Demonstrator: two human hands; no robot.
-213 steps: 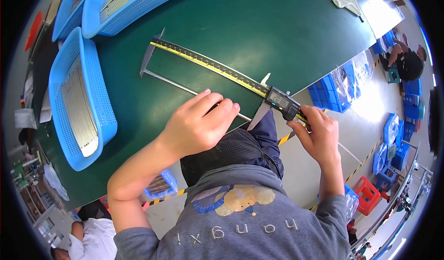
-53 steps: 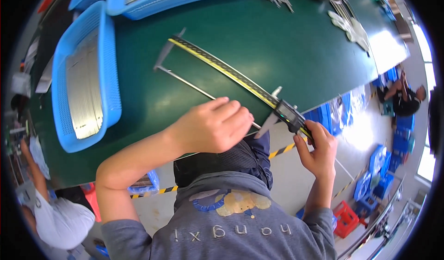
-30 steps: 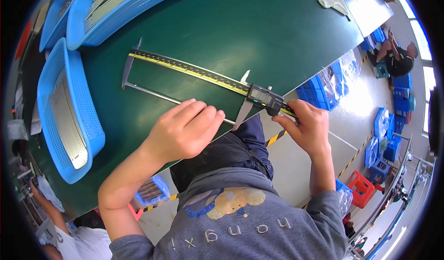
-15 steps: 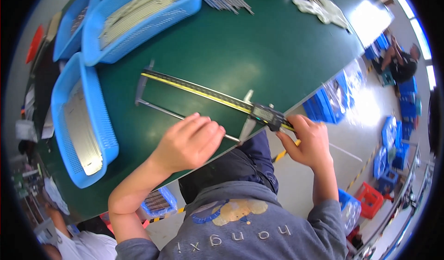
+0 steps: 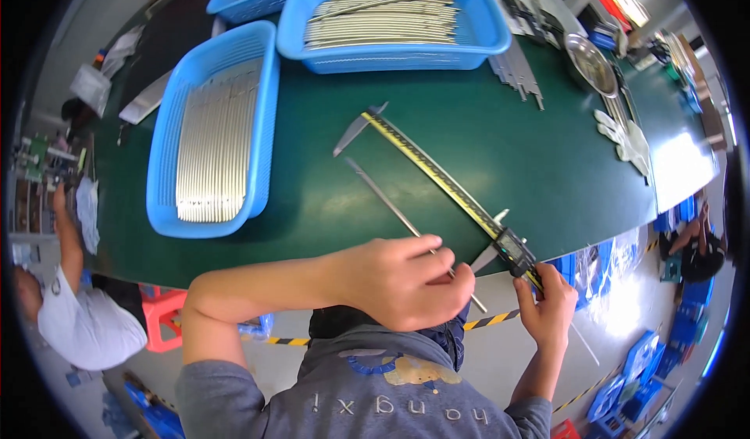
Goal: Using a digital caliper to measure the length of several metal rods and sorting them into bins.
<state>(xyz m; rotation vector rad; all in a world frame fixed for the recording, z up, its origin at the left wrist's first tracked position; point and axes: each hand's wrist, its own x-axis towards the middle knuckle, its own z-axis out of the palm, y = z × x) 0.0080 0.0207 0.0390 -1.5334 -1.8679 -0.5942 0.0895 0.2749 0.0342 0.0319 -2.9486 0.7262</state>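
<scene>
Head view: your left hand pinches the rod, far end just beside the caliper's far jaw, not seated against it; your right hand grips the caliper by its slide. Looks mid-measurement; can't tell whether this rod, or the stock in the left tray, is gauged. Rod's near end overhangs the table edge; sideways room lies toward that tray.

White gloves, metal bowl, red stool, co-worker in white
</scene>
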